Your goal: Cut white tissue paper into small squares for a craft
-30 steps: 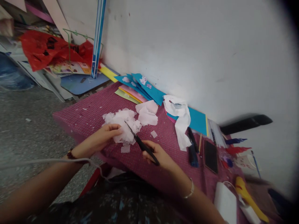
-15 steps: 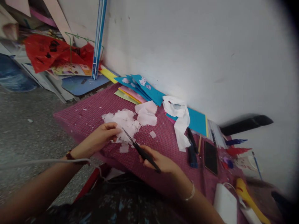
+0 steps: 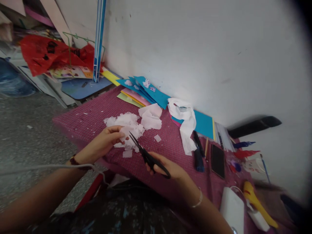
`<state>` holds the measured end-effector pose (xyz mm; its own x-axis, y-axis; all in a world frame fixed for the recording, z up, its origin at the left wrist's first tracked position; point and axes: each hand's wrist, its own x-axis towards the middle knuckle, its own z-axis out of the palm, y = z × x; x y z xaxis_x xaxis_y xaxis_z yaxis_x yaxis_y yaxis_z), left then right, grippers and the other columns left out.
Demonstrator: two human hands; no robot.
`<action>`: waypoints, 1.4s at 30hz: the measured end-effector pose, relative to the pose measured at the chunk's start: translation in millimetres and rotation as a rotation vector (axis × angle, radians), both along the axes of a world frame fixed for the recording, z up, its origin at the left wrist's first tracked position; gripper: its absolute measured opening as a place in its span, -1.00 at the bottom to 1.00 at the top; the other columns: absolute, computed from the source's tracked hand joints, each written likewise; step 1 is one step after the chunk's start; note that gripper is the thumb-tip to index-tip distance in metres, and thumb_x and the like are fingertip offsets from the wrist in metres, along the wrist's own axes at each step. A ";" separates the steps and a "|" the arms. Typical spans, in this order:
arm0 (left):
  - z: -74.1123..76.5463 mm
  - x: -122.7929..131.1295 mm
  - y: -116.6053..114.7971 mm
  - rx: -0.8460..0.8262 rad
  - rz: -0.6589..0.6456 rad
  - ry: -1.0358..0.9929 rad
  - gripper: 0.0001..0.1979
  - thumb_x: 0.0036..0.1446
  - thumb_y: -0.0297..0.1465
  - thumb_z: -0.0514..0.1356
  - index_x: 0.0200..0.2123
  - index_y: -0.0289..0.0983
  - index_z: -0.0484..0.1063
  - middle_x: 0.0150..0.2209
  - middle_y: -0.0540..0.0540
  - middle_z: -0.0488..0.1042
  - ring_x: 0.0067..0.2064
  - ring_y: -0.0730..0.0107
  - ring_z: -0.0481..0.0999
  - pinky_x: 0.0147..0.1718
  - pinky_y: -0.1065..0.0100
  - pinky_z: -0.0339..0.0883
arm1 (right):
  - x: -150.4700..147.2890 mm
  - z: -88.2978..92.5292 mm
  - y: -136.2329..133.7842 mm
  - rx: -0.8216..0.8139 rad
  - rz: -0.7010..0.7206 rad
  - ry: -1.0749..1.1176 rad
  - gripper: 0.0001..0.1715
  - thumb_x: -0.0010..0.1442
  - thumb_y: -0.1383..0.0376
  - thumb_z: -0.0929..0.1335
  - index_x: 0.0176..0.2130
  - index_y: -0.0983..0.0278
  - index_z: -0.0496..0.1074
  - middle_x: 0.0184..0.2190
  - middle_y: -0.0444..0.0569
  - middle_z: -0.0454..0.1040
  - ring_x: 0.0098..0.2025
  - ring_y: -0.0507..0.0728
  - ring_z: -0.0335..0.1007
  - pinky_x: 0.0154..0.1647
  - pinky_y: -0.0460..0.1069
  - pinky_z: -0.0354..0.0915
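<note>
While the left hand (image 3: 110, 138) pinches white paper (image 3: 126, 130), the right hand (image 3: 169, 166) (curled) holds scissors (image 3: 146, 156).

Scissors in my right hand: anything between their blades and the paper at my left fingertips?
Nothing visible stands between the black-handled scissors in your right hand and the thin white paper at your left hand.

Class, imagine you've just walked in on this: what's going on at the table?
A person is working with scissors and paper. The right hand holds black scissors, blades slightly apart and pointing toward the left hand. The left hand seems to pinch a thin white piece, its outline blending into the pile of white paper behind. One small paper square lies apart on the checked tablecloth.
</note>
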<state>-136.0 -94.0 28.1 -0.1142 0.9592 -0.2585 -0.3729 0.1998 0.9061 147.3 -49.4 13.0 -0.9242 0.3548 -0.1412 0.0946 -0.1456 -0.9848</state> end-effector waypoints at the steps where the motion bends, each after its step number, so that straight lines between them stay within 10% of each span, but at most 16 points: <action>1: -2.0 1.6 0.0 -0.004 -0.031 0.015 -0.85 -0.20 -0.38 0.42 -0.50 -0.27 0.55 -0.50 -0.01 0.52 -0.50 0.51 0.43 -0.46 0.48 0.33 | -1.4 -0.3 -0.4 -0.002 0.005 0.009 -0.19 0.13 -0.25 0.39 0.03 0.32 0.28 -0.32 -0.09 0.34 -0.35 0.01 0.25 -0.33 -0.05 0.26; 17: 5.4 4.5 5.5 0.009 -0.109 0.158 -0.82 -0.17 -0.33 0.37 -0.58 -0.27 0.44 -0.53 0.00 0.42 -0.50 0.48 0.38 -0.46 0.42 0.31 | -16.5 4.0 1.5 0.038 -0.038 -0.023 -0.25 0.16 -0.23 0.38 0.00 0.31 0.30 -0.34 -0.12 0.33 -0.41 -0.03 0.27 -0.40 -0.09 0.24; 23: 8.9 -10.7 29.4 0.024 -0.015 0.228 -0.77 -0.22 -0.28 0.37 -0.53 -0.28 0.44 -0.48 -0.04 0.46 -0.48 0.45 0.40 -0.43 0.39 0.32 | -10.0 -20.2 6.7 -0.068 0.023 0.131 -0.19 0.18 -0.32 0.28 -0.04 0.33 0.33 -0.34 -0.06 0.37 -0.40 0.01 0.28 -0.39 -0.06 0.22; 33: 25.7 -37.7 55.7 0.294 0.023 1.524 -0.75 0.11 -0.30 0.18 -0.17 -0.25 0.52 -0.21 -0.18 0.52 -0.20 0.14 0.46 -0.25 0.30 0.20 | 28.4 -49.4 4.9 -0.248 -0.147 0.196 0.02 0.09 -0.38 0.28 0.14 0.35 0.34 -0.43 -0.11 0.37 -0.50 0.01 0.21 -0.48 -0.06 0.11; 39: 28.2 -5.5 61.9 0.261 -0.113 1.156 -0.79 0.06 -0.26 0.23 -0.28 -0.27 0.51 -0.35 -0.10 0.52 -0.41 0.33 0.40 -0.39 0.34 0.20 | 35.3 -54.2 11.9 -0.416 -0.172 0.310 -0.05 0.12 -0.32 0.30 0.15 0.33 0.35 -0.46 -0.15 0.37 -0.54 -0.01 0.17 -0.48 -0.05 0.11; 42: 29.3 26.1 68.4 0.223 -0.307 0.686 -0.58 -0.04 -0.32 0.30 -0.05 -0.24 0.46 -0.02 -0.17 0.53 -0.33 0.37 0.48 -0.41 0.38 0.30 | 32.6 -54.7 12.7 -0.437 -0.116 0.376 -0.06 0.13 -0.31 0.32 0.16 0.34 0.34 -0.44 -0.15 0.38 -0.54 -0.01 0.21 -0.48 -0.06 0.12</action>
